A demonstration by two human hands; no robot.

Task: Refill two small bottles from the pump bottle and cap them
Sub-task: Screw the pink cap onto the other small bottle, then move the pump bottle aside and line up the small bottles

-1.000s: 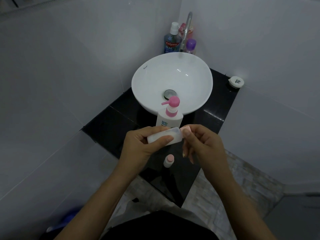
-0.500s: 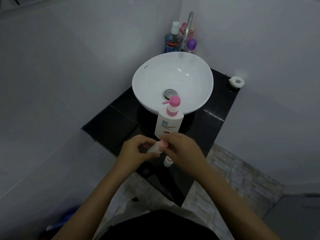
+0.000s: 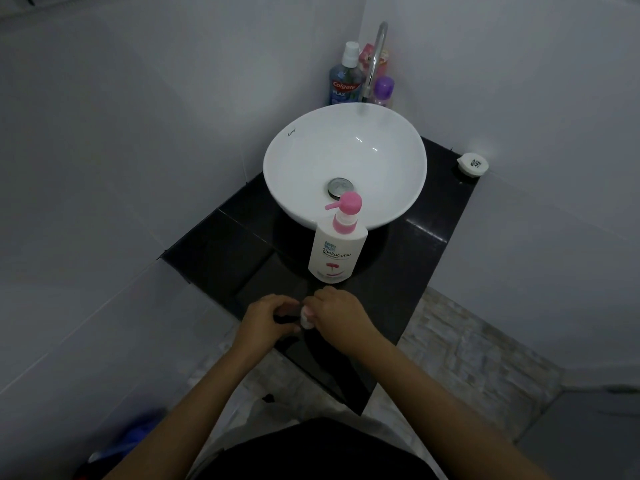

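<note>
Small bottle (image 3: 306, 317) first — only a little pale bit of it shows, low down at the near edge of the black bench (image 3: 398, 278), squeezed between two hands. The left hand (image 3: 268, 318) is curled around something, and its fingers (image 3: 284, 308) are bent in tight, but most of what they hold is hidden. The right hand (image 3: 341, 315) comes in from the other side, and its fingers (image 3: 320, 294) are bunched close together at the pale bit, touching it. Whether that bit is the bottle's top or a cap is too blurry to tell. Both bare arms reach down from the bottom of the view, over a dark lap. A little farther back on the bench stands the pump bottle (image 3: 337, 251) — white, upright, with a pink pump head (image 3: 348, 204) whose spout points to the left. It stands near the hands but not touching them. Right behind it sits a big round white sink bowl (image 3: 294, 161) with a metal drain (image 3: 340, 187) in the middle. Off to the right, at the far corner of the bench, lies a small white round lid (image 3: 471, 163). At the very back a shiny tap (image 3: 375, 60) bends over the bowl, with a blue mouthwash bottle (image 3: 344, 83) and a purple-capped bottle (image 3: 383, 90) just beside it, against the white wall.
</note>
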